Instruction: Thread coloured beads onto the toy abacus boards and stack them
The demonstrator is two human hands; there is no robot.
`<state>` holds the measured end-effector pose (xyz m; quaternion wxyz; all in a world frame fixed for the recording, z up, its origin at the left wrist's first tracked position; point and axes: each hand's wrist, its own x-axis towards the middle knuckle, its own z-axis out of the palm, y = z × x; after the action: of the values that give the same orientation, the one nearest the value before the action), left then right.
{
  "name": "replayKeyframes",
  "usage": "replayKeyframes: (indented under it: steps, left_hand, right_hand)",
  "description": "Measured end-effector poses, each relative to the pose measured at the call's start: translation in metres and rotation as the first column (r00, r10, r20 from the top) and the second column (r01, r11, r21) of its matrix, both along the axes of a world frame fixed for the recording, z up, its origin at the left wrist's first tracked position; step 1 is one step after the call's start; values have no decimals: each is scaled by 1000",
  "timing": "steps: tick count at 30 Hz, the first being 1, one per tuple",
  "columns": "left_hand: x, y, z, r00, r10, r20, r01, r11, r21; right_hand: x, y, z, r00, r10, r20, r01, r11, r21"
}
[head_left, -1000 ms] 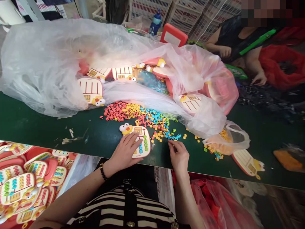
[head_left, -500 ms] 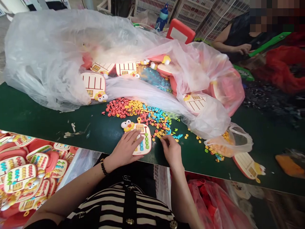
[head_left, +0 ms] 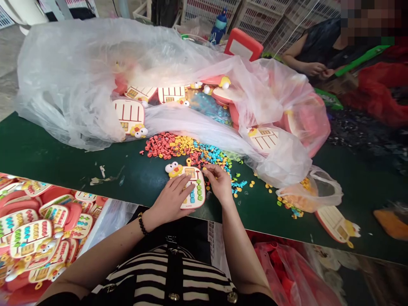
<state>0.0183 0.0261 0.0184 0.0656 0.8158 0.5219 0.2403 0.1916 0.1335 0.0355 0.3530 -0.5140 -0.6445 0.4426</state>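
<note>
A cream toy board (head_left: 191, 171) with a yellow duck-like head and bulging eyes lies on the green table near its front edge. Green and blue pieces sit in its slots. My left hand (head_left: 174, 193) lies across the board's left and lower part, fingers spread over it. Just right of the board's upper corner is my right hand (head_left: 219, 183), thumb and index finger pinched together; what is between them is too small to name. Behind both hands spreads a pile of small red, yellow, blue and green pieces (head_left: 160, 145).
Large clear plastic bags (head_left: 73, 80) with more boards stretch along the back of the table. Finished-looking boards (head_left: 30, 238) fill a container at lower left. One board (head_left: 333, 221) lies at right. Across the table a person's hands (head_left: 315, 69) show at upper right.
My right hand has moved up and slightly left, from the front of the pieces to beside the board's upper right corner. My left hand stays on the board. The view has shifted slightly.
</note>
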Motion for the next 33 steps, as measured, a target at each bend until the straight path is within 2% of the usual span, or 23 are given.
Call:
replayKeyframes:
  steps: [4, 9, 19, 24, 26, 29, 33]
  left_hand:
    - [0, 0, 0, 1000, -5, 6, 5, 1000, -1]
    - [0, 0, 0, 1000, -6, 11, 6, 1000, -4]
    - [1, 0, 1, 1000, -4, 9, 4, 1000, -21]
    - [1, 1, -1, 1000, -3, 3, 3, 1000, -20]
    - [1, 1, -2, 1000, -4, 3, 4, 1000, -20]
    - [1, 0, -3, 1000, -9, 4, 9, 1000, -14]
    - [2, 0, -4, 1000, -6, 2, 6, 1000, -12]
  right_hand:
    - [-5, 1, -4, 993, 32, 113, -42, 995, 91]
    - [-9, 2, -7, 988, 53, 148, -80, 980, 183]
    - [-8, -1, -10, 987, 71, 147, -98, 977, 191]
    - [-12, -9, -11, 985, 6, 172, -43, 975, 216]
    - [-12, -9, -9, 982, 14, 187, -51, 979, 196]
    - [-10, 2, -2, 975, 114, 193, -135, 986, 101]
    - [-7, 31, 6, 958, 252, 137, -231, 961, -153]
